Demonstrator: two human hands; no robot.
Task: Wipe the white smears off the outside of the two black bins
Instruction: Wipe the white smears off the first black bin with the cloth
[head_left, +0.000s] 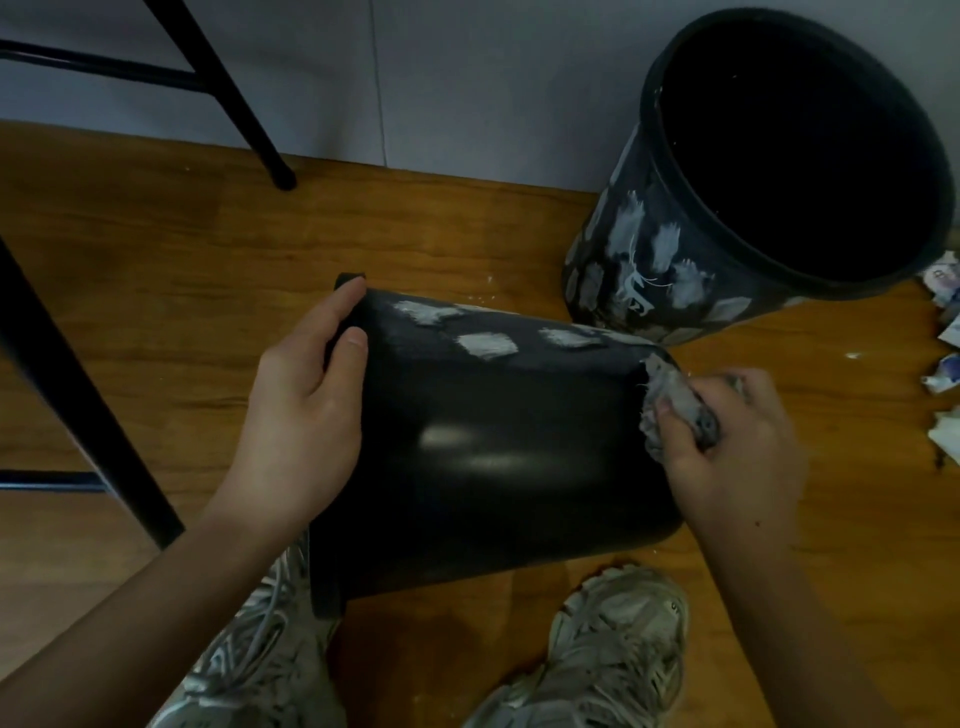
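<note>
Two black bins sit on the wooden floor (156, 270). At far left stand black metal legs (244, 109). The left hand (306, 395) grips the rim of the near bin (493, 457), thumb curled over its edge. This bin lies on its side, long axis running left to right, mouth to the left and base to the right, above two pale sneakers (618, 649). White smears (485, 344) dot its far upper side. The right hand (737, 441) clutches a grey rag (670, 400) against the base edge. The second bin (675, 260) stands upright beyond, by the wall, heavily smeared, mouth upward. Crumpled scraps (943, 322) lie at far right.
</note>
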